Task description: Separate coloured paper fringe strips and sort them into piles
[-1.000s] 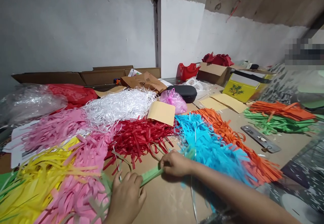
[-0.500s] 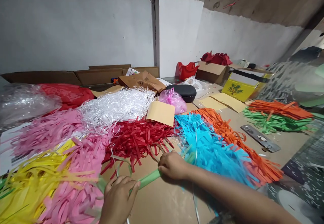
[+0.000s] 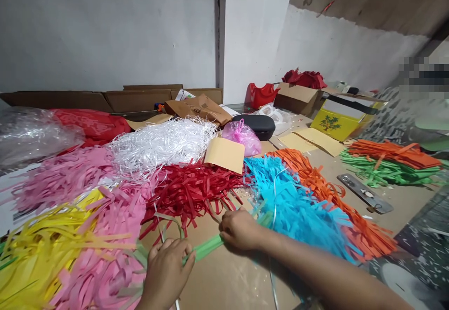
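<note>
Holding a green paper strip bundle between both hands, I have it low over the bare cardboard of the bench, just in front of me.

Head view, the only one:

- Long axis. The bundle runs from lower left to upper right, rising slightly toward the right. It spans the gap between my two grips and is nearly parallel to the near edge of the bench.
- Right hand. This grip is closed over the upper right end of the bundle, knuckles up, with the forearm entering from the lower right corner. The strip leaves the hand on its left side.
- Left hand. The fingers are curled onto the lower left end, so the grip is closed on the bundle; the thumb side is hidden, and the pinch appears light rather than firm.
- Bearing. From the right grip the bundle lies to the left and toward me; from the left grip it lies to the right and away. Both hands are in contact, so neither is nearer.
- Surroundings. The red shredded strips lie just beyond the bundle, the blue fringed paper touches the right wrist area, and the pink strips lie just left of the left hand. Loose pale green ends trail from the bundle into the pink strips.
</note>
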The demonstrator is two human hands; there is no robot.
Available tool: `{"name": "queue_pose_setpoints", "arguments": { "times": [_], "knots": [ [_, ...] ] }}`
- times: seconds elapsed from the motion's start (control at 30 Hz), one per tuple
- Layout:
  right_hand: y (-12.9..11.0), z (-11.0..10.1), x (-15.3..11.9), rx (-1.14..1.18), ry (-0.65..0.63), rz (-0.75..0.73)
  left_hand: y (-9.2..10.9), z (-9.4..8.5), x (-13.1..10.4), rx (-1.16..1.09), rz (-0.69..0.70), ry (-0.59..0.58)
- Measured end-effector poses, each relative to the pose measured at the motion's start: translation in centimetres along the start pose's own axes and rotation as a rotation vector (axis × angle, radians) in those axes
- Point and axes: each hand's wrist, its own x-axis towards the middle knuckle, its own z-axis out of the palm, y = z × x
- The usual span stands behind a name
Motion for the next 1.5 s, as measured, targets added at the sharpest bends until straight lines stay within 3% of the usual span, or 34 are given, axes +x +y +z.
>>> {"name": "queue_pose_setpoints", "arguments": {
  "times": [0.07, 0.2, 0.27, 0.47, 0.63, 0.7, 0.77, 0.9, 1.0, 1.4, 1.5],
  "knots": [
    [-0.1, -0.2, -0.6, -0.024, 0.03, -0.023, 0.2, -0.2, 0.0, 0.012, 0.053, 0.072],
    [0.1, -0.1, -1.8, -0.158, 0.192, -0.389, 1.1, -0.3, -0.3, 0.155, 0.332, 0.317],
    [0.6, 0.4, -2.0, -0.209, 0.286, -0.481, 1.6, -0.2, -0.5, 0.241, 0.411, 0.343],
    [0.8, 0.8, -1.2, -0.129, 0.305, -0.348, 1.8, 0.4, -0.3, 0.266, 0.426, 0.4],
    [-1.4, 1.4, -1.2, -0.321, 0.298, -0.489, 1.2, 1.3, -0.4, 0.179, 0.44, 0.465],
    [-1.5, 2.0, -1.2, -0.305, 0.261, -0.464, 0.6, 1.5, -0.7, 0.115, 0.413, 0.483],
    [-0.8, 2.5, -1.2, -0.228, 0.241, -0.374, -0.5, 1.4, -0.9, 0.045, 0.396, 0.446],
    [0.8, 2.6, -1.4, -0.107, 0.244, -0.2, -2.8, 0.9, -1.0, 0.062, 0.36, 0.259],
    [1.2, 2.3, -1.3, -0.034, 0.215, -0.123, -3.5, 1.0, -0.8, 0.036, 0.253, 0.172],
    [0.2, 1.3, -0.4, 0.034, 0.123, -0.009, -1.9, 1.0, 0.0, 0.041, 0.136, 0.14],
    [0.1, 0.8, -0.7, -0.012, 0.141, -0.071, -1.8, 0.7, 0.1, 0.056, 0.232, 0.165]
  ]
}}
